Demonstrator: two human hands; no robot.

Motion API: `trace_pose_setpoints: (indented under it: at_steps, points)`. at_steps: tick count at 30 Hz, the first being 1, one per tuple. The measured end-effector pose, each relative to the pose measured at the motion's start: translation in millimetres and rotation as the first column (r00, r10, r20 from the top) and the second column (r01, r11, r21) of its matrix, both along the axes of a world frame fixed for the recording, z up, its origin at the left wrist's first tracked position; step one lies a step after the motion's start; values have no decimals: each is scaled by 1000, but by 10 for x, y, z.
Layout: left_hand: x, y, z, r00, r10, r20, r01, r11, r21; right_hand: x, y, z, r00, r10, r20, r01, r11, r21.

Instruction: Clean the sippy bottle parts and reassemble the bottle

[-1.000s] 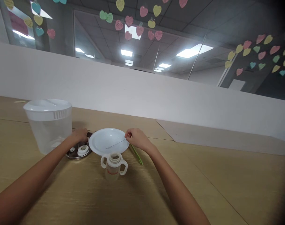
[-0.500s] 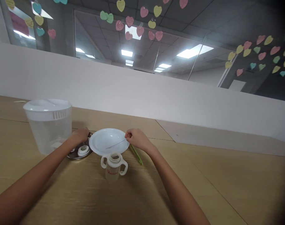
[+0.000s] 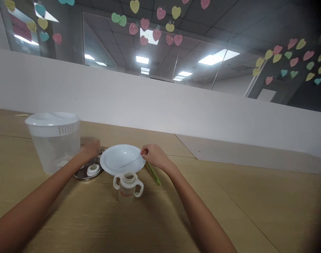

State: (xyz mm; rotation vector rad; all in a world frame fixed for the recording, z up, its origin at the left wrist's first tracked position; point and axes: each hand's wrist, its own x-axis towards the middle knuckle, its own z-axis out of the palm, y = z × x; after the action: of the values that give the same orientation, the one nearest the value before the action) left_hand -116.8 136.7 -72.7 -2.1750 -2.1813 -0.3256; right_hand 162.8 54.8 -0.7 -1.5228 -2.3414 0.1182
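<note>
My right hand [image 3: 154, 156] pinches a thin metal rod [image 3: 130, 161] at the right rim of a white bowl [image 3: 115, 165], with the rod's tip pointing down into the bowl. My left hand [image 3: 90, 150] rests curled over the far edge of a small metal tray [image 3: 82, 174] that carries a white bottle cap [image 3: 92, 170]. What its fingers hold, if anything, is hidden. A clear baby bottle [image 3: 128, 189] with two white handles stands uncapped just in front of the bowl.
A large clear pitcher [image 3: 55, 139] with a white lid stands left of the tray. A green stick [image 3: 153, 174] lies on the wooden table [image 3: 255, 211] under my right wrist. A white partition wall [image 3: 176, 105] runs behind.
My left hand has shifted slightly back along the tray's far edge. The view has drifted a little. The right hand and rod stay put.
</note>
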Motion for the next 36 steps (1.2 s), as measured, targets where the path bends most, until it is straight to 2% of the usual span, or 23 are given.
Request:
trace_pose_setpoints:
  at_steps: [3,7,21,30,36]
  points:
    - [-6,-1,37,998,25,-59,-28,998,-54,0,-1,-1,1000,2,7,-2,1000,9]
    - [-28,-2,85,994,21,-111,-28,998,-60,-10,-14,9,1000,-12,20,12,1000,1]
    - [4,-179,378,985,69,-161,-58,996,70,-20,2,13,998,-56,-33,56,998,4]
    - [50,-297,544,985,94,-147,-63,977,203,-25,18,23,969,-27,-247,29,1000,3]
    - [82,-442,721,991,101,-92,-64,937,344,-36,-15,59,871,-45,-490,-10,994,-110]
